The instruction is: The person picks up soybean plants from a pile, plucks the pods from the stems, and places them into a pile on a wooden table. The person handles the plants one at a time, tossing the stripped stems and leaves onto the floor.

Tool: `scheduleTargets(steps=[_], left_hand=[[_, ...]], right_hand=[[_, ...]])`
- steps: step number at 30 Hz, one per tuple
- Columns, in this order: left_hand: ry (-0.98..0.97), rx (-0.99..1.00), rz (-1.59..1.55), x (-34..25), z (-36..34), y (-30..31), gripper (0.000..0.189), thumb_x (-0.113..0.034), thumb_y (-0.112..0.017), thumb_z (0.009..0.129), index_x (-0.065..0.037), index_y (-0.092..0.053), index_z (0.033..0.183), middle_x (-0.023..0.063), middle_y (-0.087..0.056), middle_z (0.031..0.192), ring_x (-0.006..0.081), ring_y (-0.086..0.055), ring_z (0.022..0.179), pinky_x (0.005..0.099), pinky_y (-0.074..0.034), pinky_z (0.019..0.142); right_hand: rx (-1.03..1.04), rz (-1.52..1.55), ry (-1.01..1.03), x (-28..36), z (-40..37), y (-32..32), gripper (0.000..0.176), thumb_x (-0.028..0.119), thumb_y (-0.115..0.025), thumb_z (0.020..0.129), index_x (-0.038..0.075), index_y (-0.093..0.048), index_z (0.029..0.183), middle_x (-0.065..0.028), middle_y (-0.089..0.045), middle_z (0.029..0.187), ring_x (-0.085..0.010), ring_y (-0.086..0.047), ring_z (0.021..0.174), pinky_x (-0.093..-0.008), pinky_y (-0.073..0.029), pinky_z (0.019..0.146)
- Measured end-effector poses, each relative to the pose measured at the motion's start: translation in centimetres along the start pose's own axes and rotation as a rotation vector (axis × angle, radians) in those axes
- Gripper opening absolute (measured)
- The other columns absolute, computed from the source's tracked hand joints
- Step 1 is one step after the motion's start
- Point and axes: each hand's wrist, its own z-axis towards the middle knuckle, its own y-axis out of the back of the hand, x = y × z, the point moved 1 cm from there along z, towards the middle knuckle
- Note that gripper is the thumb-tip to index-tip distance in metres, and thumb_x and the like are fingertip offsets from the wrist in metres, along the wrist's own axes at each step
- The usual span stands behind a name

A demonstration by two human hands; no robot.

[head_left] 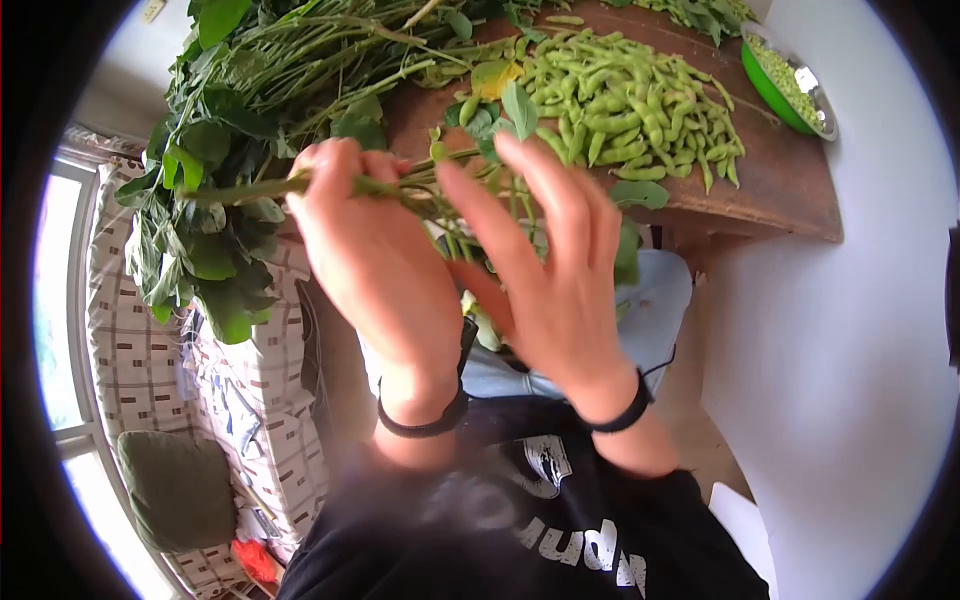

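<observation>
My left hand [365, 230] is closed around a green soybean stalk [245, 191], whose thick end sticks out to the left. My right hand [555, 255] is beside the stalk's leafy part, fingers spread and slightly blurred. Thin stems and a few leaves hang between the two hands, partly hidden by them. Just beyond the right hand a large heap of green soybean pods [630, 105] lies on the brown wooden table [790, 190]. Whether the right fingertips touch a pod or stem is hard to make out.
A pile of leafy soybean plants [290, 75] covers the table's left side and hangs over its edge. At the far right corner stands a green bowl [775, 95] of small green pieces. A white wall [800, 300] borders the right; a patterned sofa [265, 400] with a dark cushion [175, 490] is left.
</observation>
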Motion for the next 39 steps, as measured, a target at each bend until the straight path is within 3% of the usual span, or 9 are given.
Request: scheduleTargets(steps=[7,14,17,23,25,29,32,36,39], left_hand=[[0.137,0.527,0.337,-1.1,-0.5,0.5,0.019,-0.005,-0.049,0.098,0.0,-0.049,0.117,0.0031,-0.055,0.102,0.0096,-0.055,0.091,0.0219,-0.048,0.072],[-0.252,1.058,0.748,-0.3,3.2,2.3,0.02,-0.012,-0.043,0.093,0.003,-0.056,0.09,0.0266,-0.062,0.113,0.034,-0.058,0.112,0.0482,-0.036,0.108],[-0.219,1.097,0.62,-0.1,3.8,3.6,0.016,-0.007,-0.047,0.095,0.004,-0.057,0.089,0.0166,-0.068,0.103,0.0269,-0.062,0.103,0.0405,-0.041,0.103],[-0.306,0.955,0.313,-1.0,2.6,3.3,0.037,-0.032,-0.04,0.102,0.0,-0.051,0.087,0.0198,-0.063,0.08,0.0295,-0.064,0.079,0.0435,-0.049,0.083],[-0.355,0.821,0.225,-0.7,2.0,2.8,0.044,-0.04,-0.037,0.103,-0.003,-0.047,0.082,0.0097,-0.05,0.064,0.018,-0.048,0.058,0.0301,-0.043,0.055],[-0.41,0.589,0.345,-0.7,0.6,2.1,0.052,-0.048,-0.033,0.103,-0.012,-0.034,0.064,-0.0011,-0.034,0.06,0.0112,-0.028,0.056,0.0275,-0.025,0.055],[-0.351,0.437,0.209,-1.0,0.4,2.0,0.052,-0.043,-0.033,0.104,-0.014,-0.029,0.061,-0.0018,-0.031,0.057,0.01,-0.026,0.054,0.0266,-0.023,0.053],[-0.272,0.314,0.134,-0.8,0.5,2.1,0.051,-0.038,-0.034,0.104,-0.015,-0.026,0.059,-0.0024,-0.025,0.055,0.0097,-0.022,0.052,0.0266,-0.021,0.051],[-0.24,0.265,0.147,-1.0,0.5,2.2,0.05,-0.034,-0.034,0.104,-0.015,-0.026,0.059,-0.0025,-0.024,0.055,0.0096,-0.021,0.052,0.0266,-0.021,0.051]], right_hand=[[0.223,0.16,0.076,-2.9,1.2,-1.7,0.036,0.011,-0.067,0.083,0.006,-0.053,0.116,-0.0119,-0.057,0.11,-0.0336,-0.055,0.101,-0.0444,-0.043,0.089],[0.431,0.366,0.016,-4.0,0.7,-2.6,0.04,0.022,-0.065,0.086,0.002,-0.051,0.117,-0.0127,-0.059,0.106,-0.032,-0.056,0.099,-0.0419,-0.043,0.087],[0.332,0.433,-0.023,-4.2,-0.1,-1.9,0.049,0.026,-0.069,0.084,0.001,-0.051,0.122,-0.015,-0.056,0.117,-0.0345,-0.052,0.108,-0.0431,-0.041,0.094],[-0.024,0.539,-0.172,-3.6,-2.0,2.1,0.049,0.022,-0.07,0.086,-0.001,-0.053,0.126,-0.0178,-0.047,0.132,-0.0336,-0.045,0.122,-0.0403,-0.035,0.103],[-0.167,0.653,-0.363,-3.0,-3.9,0.8,0.03,0.007,-0.064,0.089,-0.002,-0.057,0.116,-0.0161,-0.054,0.12,-0.023,-0.056,0.105,-0.033,-0.046,0.088],[0.005,0.87,-0.691,-0.4,-4.8,0.5,0.02,0.003,-0.059,0.093,-0.002,-0.054,0.111,-0.0055,-0.064,0.088,-0.0075,-0.056,0.065,-0.0213,-0.045,0.06],[0.04,0.774,-0.742,0.6,-3.9,0.8,0.024,-0.001,-0.065,0.088,-0.001,-0.055,0.11,-0.0051,-0.063,0.089,-0.006,-0.055,0.065,-0.021,-0.044,0.058],[0.063,0.356,-0.004,-0.7,-3.5,-0.8,0.05,0.001,-0.079,0.068,0.007,-0.06,0.114,-0.0051,-0.059,0.092,-0.0207,-0.058,0.072,-0.0313,-0.045,0.058],[0.111,0.29,0.089,-0.2,-3.4,-0.5,0.05,0.005,-0.078,0.066,0.009,-0.061,0.113,-0.0052,-0.059,0.092,-0.0249,-0.058,0.074,-0.0351,-0.046,0.06]])
